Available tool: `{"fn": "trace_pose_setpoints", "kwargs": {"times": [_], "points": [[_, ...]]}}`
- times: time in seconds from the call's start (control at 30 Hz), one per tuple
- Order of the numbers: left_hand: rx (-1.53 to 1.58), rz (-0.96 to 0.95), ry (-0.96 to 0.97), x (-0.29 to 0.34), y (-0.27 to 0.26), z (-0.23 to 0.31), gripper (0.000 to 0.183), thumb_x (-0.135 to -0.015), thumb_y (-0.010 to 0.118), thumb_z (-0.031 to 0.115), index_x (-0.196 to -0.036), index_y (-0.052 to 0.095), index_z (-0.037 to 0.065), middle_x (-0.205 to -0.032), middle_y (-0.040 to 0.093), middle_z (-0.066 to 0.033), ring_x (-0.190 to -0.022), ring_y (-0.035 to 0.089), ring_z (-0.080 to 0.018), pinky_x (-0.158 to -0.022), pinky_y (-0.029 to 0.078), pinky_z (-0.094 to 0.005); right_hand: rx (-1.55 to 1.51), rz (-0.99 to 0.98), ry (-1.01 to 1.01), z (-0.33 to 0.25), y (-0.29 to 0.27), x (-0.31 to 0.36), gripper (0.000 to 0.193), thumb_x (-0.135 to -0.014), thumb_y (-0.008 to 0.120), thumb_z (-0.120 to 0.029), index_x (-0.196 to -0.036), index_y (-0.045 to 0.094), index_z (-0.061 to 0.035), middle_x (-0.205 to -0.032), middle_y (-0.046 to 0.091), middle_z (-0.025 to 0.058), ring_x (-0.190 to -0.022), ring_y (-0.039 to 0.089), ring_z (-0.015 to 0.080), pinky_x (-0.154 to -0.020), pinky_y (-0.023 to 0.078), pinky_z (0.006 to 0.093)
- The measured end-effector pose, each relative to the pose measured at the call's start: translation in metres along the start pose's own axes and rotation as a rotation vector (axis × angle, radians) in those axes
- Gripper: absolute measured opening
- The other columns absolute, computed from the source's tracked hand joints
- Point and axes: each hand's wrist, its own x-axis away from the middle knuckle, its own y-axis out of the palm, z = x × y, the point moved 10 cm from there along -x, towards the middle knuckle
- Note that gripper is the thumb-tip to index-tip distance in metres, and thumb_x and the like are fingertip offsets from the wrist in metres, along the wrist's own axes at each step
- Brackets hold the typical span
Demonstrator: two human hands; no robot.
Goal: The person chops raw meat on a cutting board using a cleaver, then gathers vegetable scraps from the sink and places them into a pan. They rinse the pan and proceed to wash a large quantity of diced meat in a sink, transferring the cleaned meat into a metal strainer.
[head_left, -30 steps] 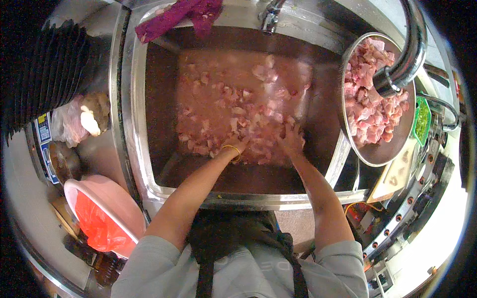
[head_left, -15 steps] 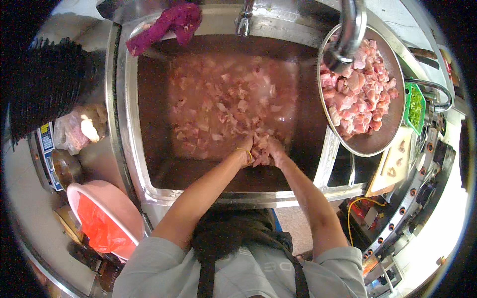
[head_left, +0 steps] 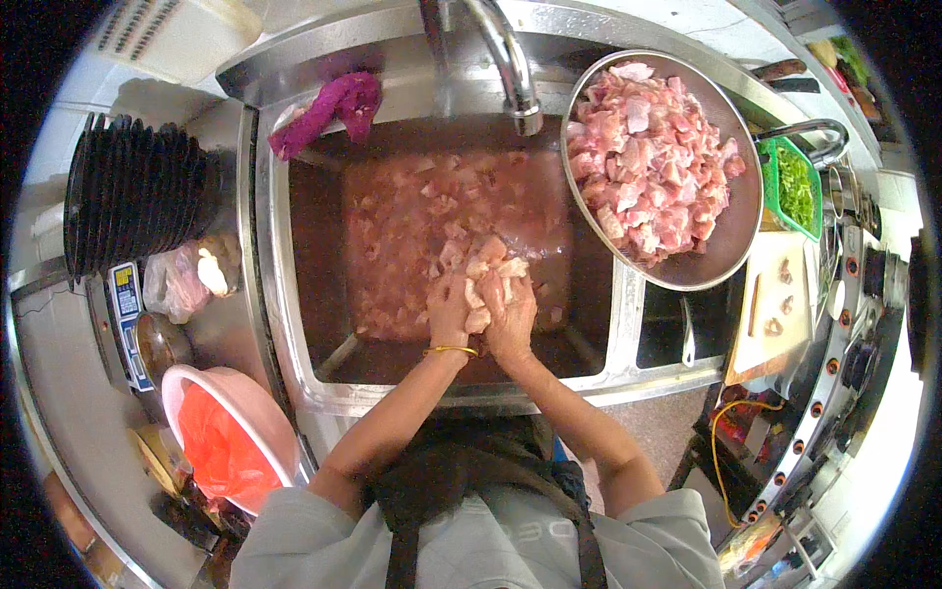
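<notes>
Both hands are cupped side by side over the near part of a metal sink (head_left: 312, 353). Between them rises a heap of raw meat pieces (head_left: 488, 273), pale pink and wet. My left hand (head_left: 449, 309), a yellow band at its wrist, holds the heap from the left. My right hand (head_left: 511, 314) closes round it from the other side. Cloudy reddish water with more meat pieces (head_left: 412, 226) fills the sink behind the hands. At the sink's right back corner rests a large round strainer (head_left: 731, 240) piled with cut raw meat (head_left: 653, 162).
A faucet (head_left: 525, 113) hangs over the back edge. Purple mesh cloth (head_left: 339, 113) lies at the back left corner. On the left are stacked black plates (head_left: 128, 196) and a pink tub (head_left: 285, 427) with a red bag. To the right: a green basket (head_left: 810, 221) and cutting board (head_left: 780, 329).
My hands have come up out of the water with a heap of meat between them. The view has shifted, and the strainer now sits further left in it.
</notes>
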Motion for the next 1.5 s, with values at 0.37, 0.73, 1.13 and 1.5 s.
{"fn": "trace_pose_setpoints", "kwargs": {"times": [0.37,0.73,1.13,1.5], "points": [[-0.027,-0.538,0.318,0.085,0.137,0.112,0.036,-0.098,0.055,0.031,-0.11,0.063,-0.001,-0.107,0.064,-0.01,-0.097,0.06,-0.0181,-0.081,0.05,-0.0317,-0.342,0.072,-0.282,-0.101,-0.088,-0.022,0.031,-0.088,0.064,-0.016,-0.114,0.055,-0.0005,-0.101,0.062,0.0095,-0.091,0.059,0.0192,-0.083,0.049,0.0346],[-0.989,-0.37,1.285,0.128,0.271,0.155,0.037,-0.088,0.062,0.021,-0.115,0.051,-0.002,-0.111,0.058,-0.0225,-0.114,0.054,-0.0376,-0.096,0.043,-0.0464,0.832,0.224,-0.366,-0.146,-0.233,-0.129,0.062,-0.091,0.059,-0.046,-0.141,0.045,-0.0119,-0.141,0.041,0.0289,-0.126,0.043,0.049,-0.1,0.041,0.0543],[-1.136,-0.194,1.487,0.133,0.241,0.146,0.045,-0.076,0.07,0.019,-0.115,0.056,0.002,-0.108,0.058,-0.0174,-0.12,0.047,-0.0322,-0.099,0.037,-0.0476,1.231,0.315,-0.514,-0.139,-0.198,-0.137,0.068,-0.088,0.06,-0.046,-0.143,0.044,-0.0088,-0.154,0.032,0.0142,-0.132,0.038,0.0447,-0.105,0.034,0.0587],[-0.817,-0.415,0.444,-0.021,0.23,0.119,0.033,-0.075,0.072,0.019,-0.093,0.067,-0.008,-0.093,0.069,-0.0261,-0.097,0.067,-0.0406,-0.085,0.05,-0.0442,1.162,0.303,-0.429,-0.13,-0.165,-0.19,0.057,-0.089,0.059,-0.038,-0.142,0.045,-0.0228,-0.152,0.037,0.0081,-0.139,0.032,0.0409,-0.1,0.028,0.073]]}}
